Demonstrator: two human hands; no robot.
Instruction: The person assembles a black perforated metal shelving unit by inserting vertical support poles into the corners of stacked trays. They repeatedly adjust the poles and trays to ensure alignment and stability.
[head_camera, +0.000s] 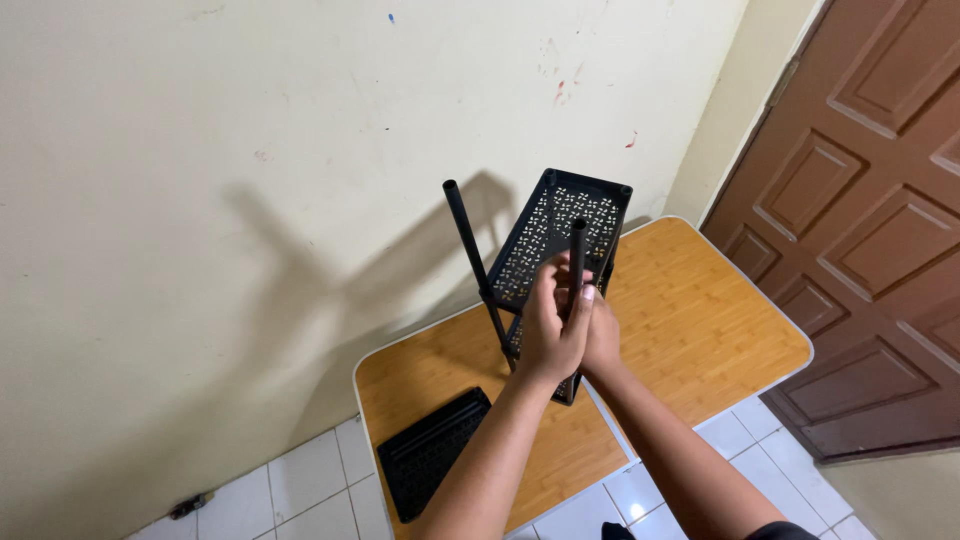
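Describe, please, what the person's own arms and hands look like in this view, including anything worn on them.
Both forearms are bare from wrist to the frame's lower edge: no sleeves, watch, bracelets or gloves show. The left hand and right hand are bare too, with short nails and no rings visible. A bit of dark cloth shows at the bottom edge.

The bench stands against the wall, with the door at its three o'clock. On the bench, toward twelve o'clock, stands the rack, its perforated shelf at the top. One pole rises at the rack's nine o'clock corner; another pole rises at its six o'clock side, where the left hand and right hand meet around it. A loose shelf panel lies at the bench's seven o'clock corner, overhanging the tiled floor.
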